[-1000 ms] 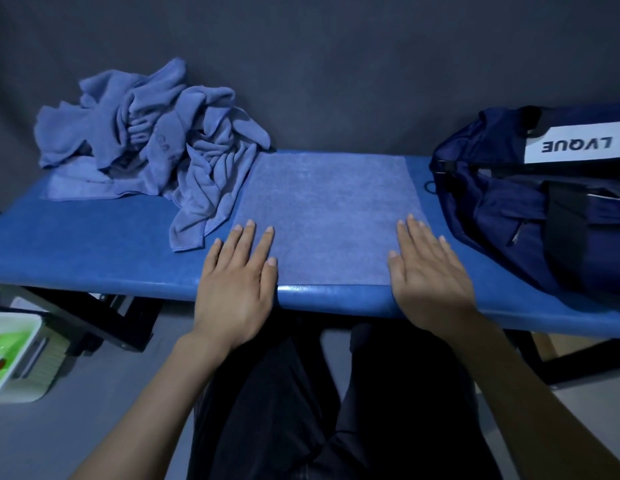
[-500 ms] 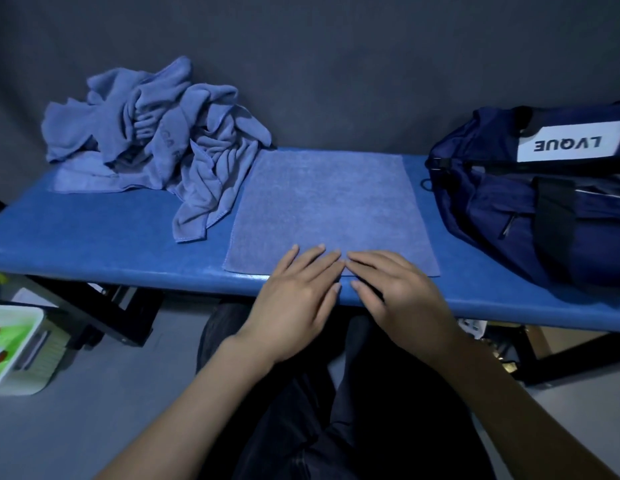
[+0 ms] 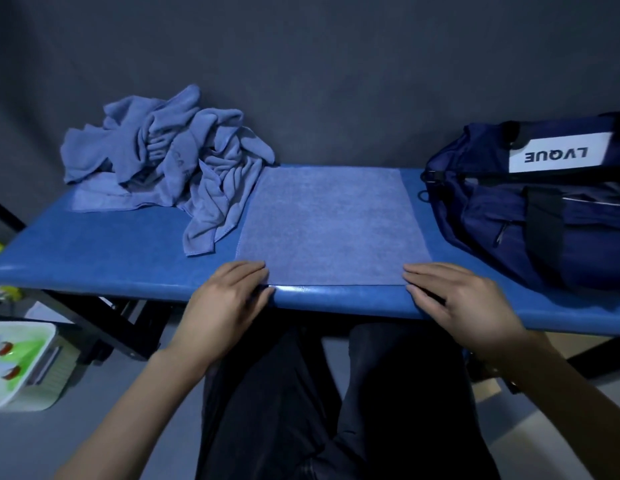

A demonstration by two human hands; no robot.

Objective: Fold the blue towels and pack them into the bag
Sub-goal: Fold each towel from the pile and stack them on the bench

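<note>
A blue towel lies spread flat on the blue padded table, its near edge along the table's front. My left hand covers the towel's near left corner, fingers on top and thumb at the edge, pinching it. My right hand holds the near right corner the same way. A crumpled heap of blue towels sits at the back left, one end trailing next to the flat towel. The navy bag with a white LVQUE label stands at the right end of the table.
A dark backdrop hangs behind the table. On the floor at lower left stands a white bin with green contents. Black table legs run below the front edge. My dark-trousered legs are under the table.
Both hands slid from the towel's near corners to the middle of its near edge, then moved apart again to the near corners.
</note>
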